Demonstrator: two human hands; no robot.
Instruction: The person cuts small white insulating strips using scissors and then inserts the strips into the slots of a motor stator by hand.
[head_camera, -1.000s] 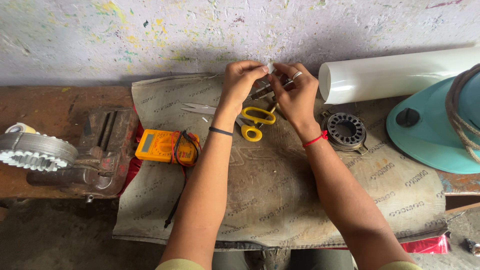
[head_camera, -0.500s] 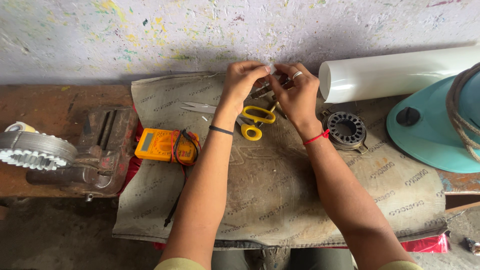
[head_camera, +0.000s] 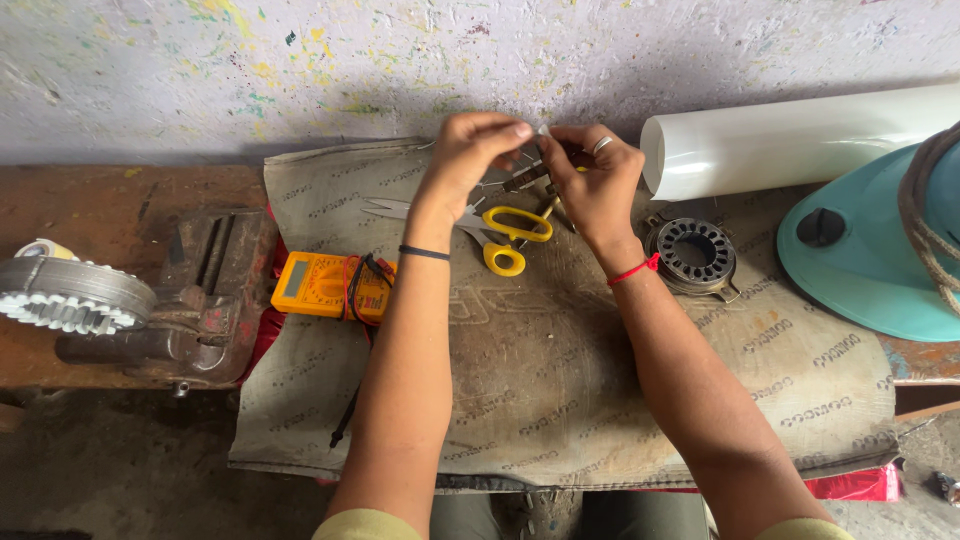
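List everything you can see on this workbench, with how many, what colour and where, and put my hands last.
scissors: 1, yellow handles, on the mat under the hands
multimeter: 1, yellow-orange with dark leads, left part of the mat
bench vise: 1, rusty brown, left on the bench
toothed metal part: 1, silver-grey, far left
ring-shaped slotted metal part: 1, dark grey, right of the right wrist
roll of sheet: 1, white, upper right by the wall
round base: 1, teal, right edge
mat: 1, grey-brown, spread over the bench
bench: 1, brown wood, under everything
left hand: 1, black wristband, pinching a small pale piece; kind unclear
right hand: 1, ring and red thread, grip on the same piece
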